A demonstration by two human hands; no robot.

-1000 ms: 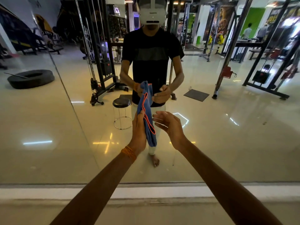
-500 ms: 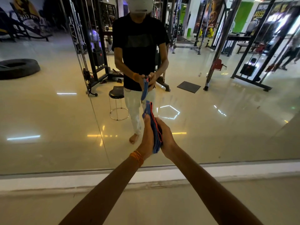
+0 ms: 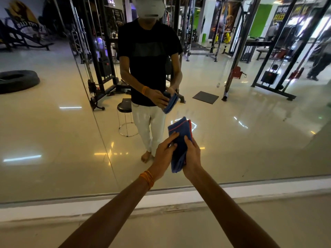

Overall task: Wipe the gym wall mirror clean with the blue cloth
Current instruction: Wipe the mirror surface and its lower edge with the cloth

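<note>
The gym wall mirror point(image 3: 53, 133) fills most of the head view, with a vertical seam left of centre. A folded blue cloth point(image 3: 180, 140) with orange stitching is held upright in front of the glass, apart from it. My left hand point(image 3: 163, 154) grips the cloth's left side, its fingers laid across the front. My right hand point(image 3: 192, 156) holds the right side, thumb on the front face. The mirror shows my reflection holding the same cloth.
A white sill point(image 3: 250, 191) runs along the mirror's bottom edge above the pale floor point(image 3: 268, 221). Reflected in the glass are a black stool point(image 3: 125, 108), a large tyre point(image 3: 18, 80), cable machines point(image 3: 100, 68) and another person point(image 3: 320, 59) at far right.
The cloth went from hanging in my left hand alone to being folded flat between both hands. My right hand closed onto it. Both hands shifted right and the view drew nearer the mirror.
</note>
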